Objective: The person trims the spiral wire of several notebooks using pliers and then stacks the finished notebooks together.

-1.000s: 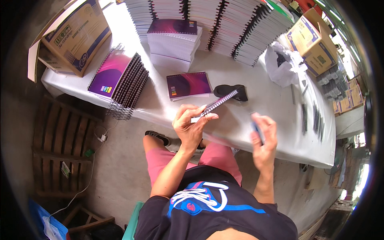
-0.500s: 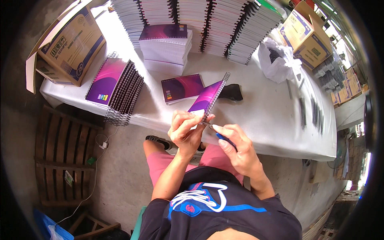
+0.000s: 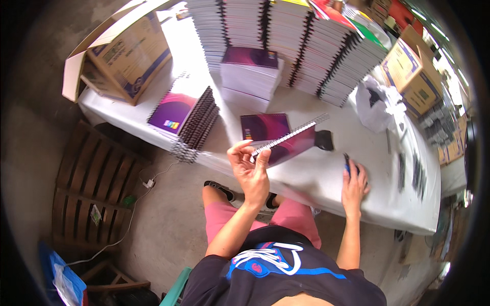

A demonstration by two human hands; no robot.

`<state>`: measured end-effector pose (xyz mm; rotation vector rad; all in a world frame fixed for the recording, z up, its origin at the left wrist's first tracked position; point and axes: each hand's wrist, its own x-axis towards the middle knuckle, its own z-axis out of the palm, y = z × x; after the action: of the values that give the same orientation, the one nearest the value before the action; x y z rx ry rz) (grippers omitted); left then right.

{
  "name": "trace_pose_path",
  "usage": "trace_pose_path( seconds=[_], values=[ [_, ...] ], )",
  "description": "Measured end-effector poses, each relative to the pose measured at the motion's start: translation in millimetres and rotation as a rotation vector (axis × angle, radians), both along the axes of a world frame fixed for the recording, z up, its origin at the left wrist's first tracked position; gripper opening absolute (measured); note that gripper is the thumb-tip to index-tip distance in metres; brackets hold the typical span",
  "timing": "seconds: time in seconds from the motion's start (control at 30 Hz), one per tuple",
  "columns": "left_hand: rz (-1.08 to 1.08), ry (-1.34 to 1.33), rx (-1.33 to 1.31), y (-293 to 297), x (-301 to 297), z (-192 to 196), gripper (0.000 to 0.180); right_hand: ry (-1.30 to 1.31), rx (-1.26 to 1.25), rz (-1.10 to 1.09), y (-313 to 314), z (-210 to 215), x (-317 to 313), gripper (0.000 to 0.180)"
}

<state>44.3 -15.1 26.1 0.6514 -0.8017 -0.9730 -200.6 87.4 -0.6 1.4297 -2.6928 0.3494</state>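
Observation:
My left hand (image 3: 250,173) pinches a purple spiral notebook (image 3: 293,148) at the near end of its coil. The notebook is held tilted above the table, its coil running up and away to the right. Over the table's front right, my right hand (image 3: 354,186) rests low with its fingers curled round blue-handled pliers (image 3: 347,164), mostly hidden by the hand. Behind the held notebook lies a purple cover (image 3: 263,125). Beside it sits a black object (image 3: 323,140) whose kind I cannot make out. Left of these stands a stack of spiral-bound purple notebooks (image 3: 176,112).
A stack of unbound pages with a purple cover (image 3: 250,76) stands mid-table before tall rows of spiral-bound books (image 3: 301,56). Cardboard boxes (image 3: 127,56) flank the white table (image 3: 306,176). A white plastic bag (image 3: 372,107) and loose black coils (image 3: 418,176) lie right.
My right hand has moved away from the coil's end, down to the table at the right, with the pliers. The notebook has swung lower and rightward in my left hand. The view has shifted.

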Motion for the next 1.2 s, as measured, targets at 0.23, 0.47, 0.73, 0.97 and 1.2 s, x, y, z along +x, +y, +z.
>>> trace_pose_path(
  seconds=[0.23,0.47,0.73,0.97,1.2],
  values=[
    [0.13,-0.047,-0.195,8,36,40,0.025,-1.429,-0.742,0.867,-77,79,103,0.046],
    [0.49,-0.42,-0.212,-18,150,87,0.04,-1.896,-0.54,0.901,-179,136,206,0.031],
    [0.307,-0.256,0.08,-71,191,42,0.048,-2.103,-0.718,1.005,-285,192,239,0.036],
    [0.169,-0.187,-0.016,-93,192,14,0.055,-0.356,-0.033,1.598,-264,192,328,0.076],
    [0.224,-0.268,0.076,-85,180,26,0.048,-0.582,-0.287,1.263,-258,158,293,0.066]
  ],
)
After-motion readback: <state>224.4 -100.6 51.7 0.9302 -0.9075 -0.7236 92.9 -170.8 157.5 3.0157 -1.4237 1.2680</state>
